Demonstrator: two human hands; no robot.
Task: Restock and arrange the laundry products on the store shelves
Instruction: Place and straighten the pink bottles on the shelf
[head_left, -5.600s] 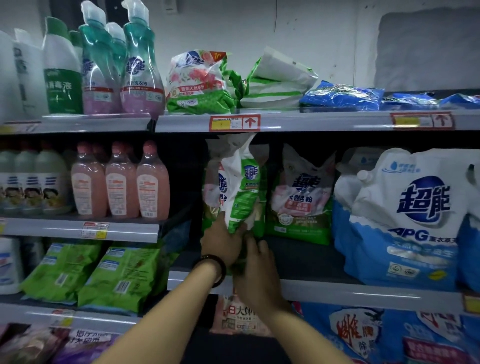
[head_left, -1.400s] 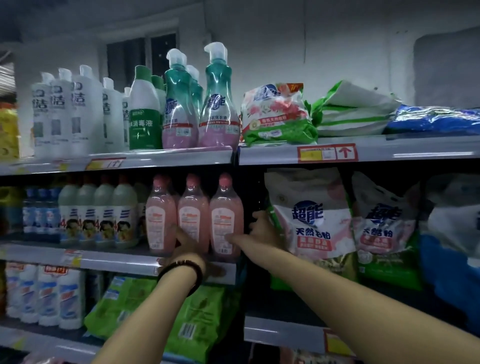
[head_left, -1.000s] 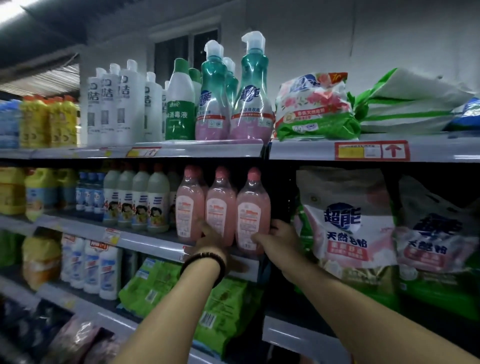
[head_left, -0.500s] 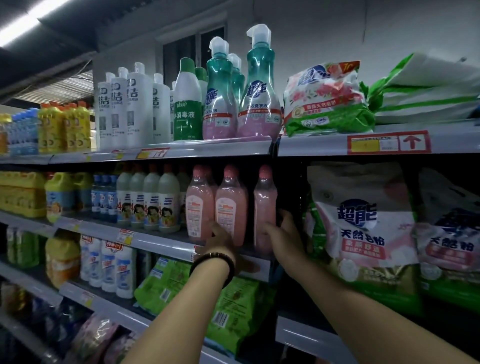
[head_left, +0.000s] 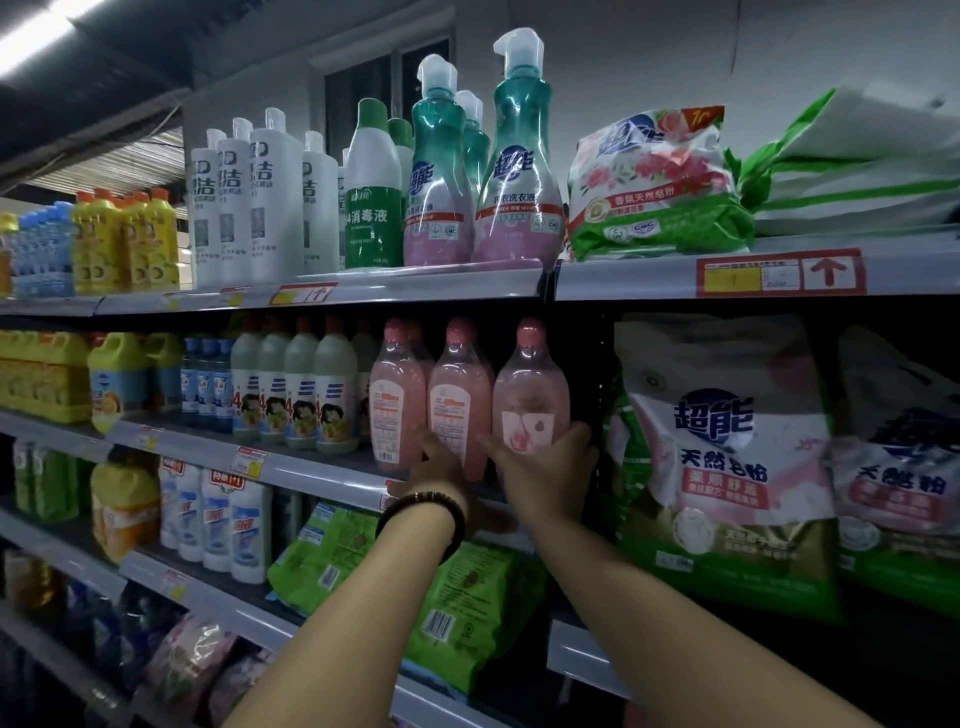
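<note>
Three pink detergent bottles stand on the second shelf (head_left: 322, 475). My right hand (head_left: 545, 473) grips the rightmost pink bottle (head_left: 530, 389) at its base; its front now faces out. My left hand (head_left: 441, 475), with a dark bead bracelet on the wrist, rests its fingers against the base of the middle pink bottle (head_left: 460, 395). The left pink bottle (head_left: 397, 395) stands untouched beside it. A pink-and-green soap powder bag (head_left: 727, 457) leans upright just right of my right hand.
Teal pump bottles (head_left: 519, 171) and white bottles (head_left: 270, 197) stand on the top shelf, with powder bags (head_left: 654, 182) lying to their right. White-green bottles (head_left: 311, 395) fill the shelf left of the pink ones. Green pouches (head_left: 467, 618) lie on the shelf below.
The rightmost pink bottle has been turned in my right hand, so a different face shows. My left hand has stayed at the middle bottle's base. The view has shifted left from the powder bags.
</note>
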